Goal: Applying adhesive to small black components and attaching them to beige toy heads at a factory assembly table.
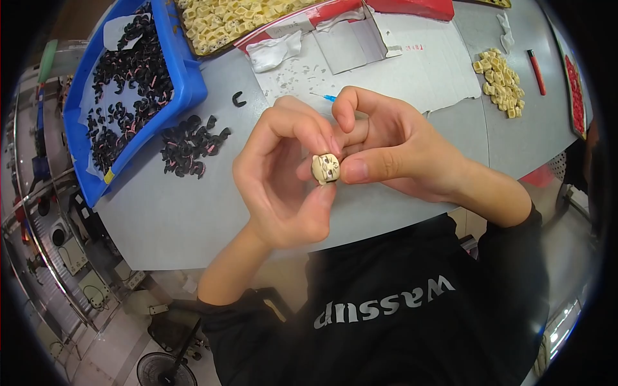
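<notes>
A small cream-coloured toy head (326, 168) with a dark painted face is held between my two hands above the near part of the table. My left hand (280, 177) pinches it from top and bottom, thumb below and fingertips above. From the other side my right hand (399, 145) presses its thumb tip against the head's edge; its index finger is curled above. A thin needle with a blue hub (329, 98) shows just beyond the right fingers, its rear end hidden. Left of my hands lies a pile of small black curved pieces (190, 145), with one lone black C-shaped piece (239, 99) beyond it.
A blue bin (187, 83) of black and pink pieces stands at left. Behind is a tray of cream pieces (238, 22). White paper (431, 64) carries an opened carton (351, 48) and crumpled tissue (273, 53). Cream pieces (501, 82) and a red pen (536, 72) lie right.
</notes>
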`<action>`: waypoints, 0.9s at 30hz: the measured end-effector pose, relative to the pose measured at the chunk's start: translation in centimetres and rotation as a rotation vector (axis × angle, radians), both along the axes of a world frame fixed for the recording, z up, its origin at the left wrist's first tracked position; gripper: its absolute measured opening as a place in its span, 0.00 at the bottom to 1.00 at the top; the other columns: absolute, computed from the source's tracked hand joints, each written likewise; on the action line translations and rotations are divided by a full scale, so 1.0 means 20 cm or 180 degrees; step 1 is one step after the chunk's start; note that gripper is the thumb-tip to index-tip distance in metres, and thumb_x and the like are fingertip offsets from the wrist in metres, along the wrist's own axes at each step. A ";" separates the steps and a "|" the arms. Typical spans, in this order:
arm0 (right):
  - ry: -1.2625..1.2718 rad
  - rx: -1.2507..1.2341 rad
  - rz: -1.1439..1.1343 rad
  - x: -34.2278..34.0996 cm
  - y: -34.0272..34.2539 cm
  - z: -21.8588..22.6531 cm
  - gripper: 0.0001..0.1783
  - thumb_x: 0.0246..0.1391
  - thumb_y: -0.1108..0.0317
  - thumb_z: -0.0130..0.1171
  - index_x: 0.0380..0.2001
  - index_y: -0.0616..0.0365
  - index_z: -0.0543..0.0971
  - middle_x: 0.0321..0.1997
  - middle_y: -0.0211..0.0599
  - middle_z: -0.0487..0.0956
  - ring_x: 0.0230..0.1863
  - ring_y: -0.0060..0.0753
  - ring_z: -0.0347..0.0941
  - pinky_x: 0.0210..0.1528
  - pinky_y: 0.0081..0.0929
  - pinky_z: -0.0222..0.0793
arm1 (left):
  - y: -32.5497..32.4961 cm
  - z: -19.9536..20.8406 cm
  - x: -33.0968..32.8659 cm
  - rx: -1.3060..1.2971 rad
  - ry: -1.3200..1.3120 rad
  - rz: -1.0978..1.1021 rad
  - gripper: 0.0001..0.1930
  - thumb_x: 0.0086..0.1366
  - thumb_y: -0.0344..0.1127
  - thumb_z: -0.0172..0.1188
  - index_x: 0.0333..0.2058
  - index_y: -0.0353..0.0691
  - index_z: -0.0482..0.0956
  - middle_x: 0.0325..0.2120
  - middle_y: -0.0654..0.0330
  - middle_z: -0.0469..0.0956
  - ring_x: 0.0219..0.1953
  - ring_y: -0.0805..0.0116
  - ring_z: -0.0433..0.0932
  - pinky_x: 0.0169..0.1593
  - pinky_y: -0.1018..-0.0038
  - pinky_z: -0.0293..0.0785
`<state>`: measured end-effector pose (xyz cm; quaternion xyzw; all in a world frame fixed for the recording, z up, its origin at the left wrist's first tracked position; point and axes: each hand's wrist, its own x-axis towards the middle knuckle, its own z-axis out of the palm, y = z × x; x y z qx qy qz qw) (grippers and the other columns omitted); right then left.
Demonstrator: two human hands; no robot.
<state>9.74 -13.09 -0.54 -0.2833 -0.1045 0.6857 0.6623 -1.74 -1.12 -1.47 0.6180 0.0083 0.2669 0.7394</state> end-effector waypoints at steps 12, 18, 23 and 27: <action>0.0120 -0.0001 0.0009 0.01 -0.01 0.01 0.18 0.44 0.82 0.57 0.35 0.54 0.63 0.38 0.38 0.74 0.47 0.36 0.72 0.48 0.28 0.65 | 0.00 -0.02 0.01 0.0021 -0.0126 -0.0141 0.15 0.40 0.24 0.50 0.32 0.33 0.65 0.29 0.56 0.65 0.33 0.71 0.66 0.39 0.79 0.62; 0.0090 0.0001 -0.0073 0.00 -0.01 0.00 0.17 0.44 0.83 0.57 0.32 0.53 0.62 0.37 0.35 0.74 0.47 0.35 0.72 0.48 0.28 0.65 | -0.01 -0.01 0.01 -0.0076 -0.0070 -0.0145 0.15 0.41 0.24 0.50 0.32 0.33 0.65 0.29 0.56 0.65 0.34 0.71 0.66 0.41 0.78 0.63; -0.0016 -0.0068 -0.0068 0.00 0.00 0.00 0.18 0.43 0.83 0.58 0.30 0.53 0.62 0.37 0.36 0.74 0.47 0.35 0.72 0.47 0.27 0.67 | 0.00 -0.02 0.01 -0.0015 -0.0060 -0.0125 0.14 0.41 0.24 0.49 0.31 0.33 0.65 0.29 0.56 0.66 0.33 0.71 0.67 0.41 0.78 0.63; -0.0101 -0.0105 -0.0081 0.00 0.00 0.01 0.18 0.43 0.83 0.58 0.29 0.53 0.61 0.36 0.36 0.74 0.46 0.36 0.73 0.46 0.28 0.68 | 0.00 -0.01 0.01 0.0131 -0.0002 -0.0035 0.13 0.40 0.23 0.49 0.30 0.34 0.66 0.28 0.57 0.68 0.32 0.72 0.67 0.41 0.78 0.63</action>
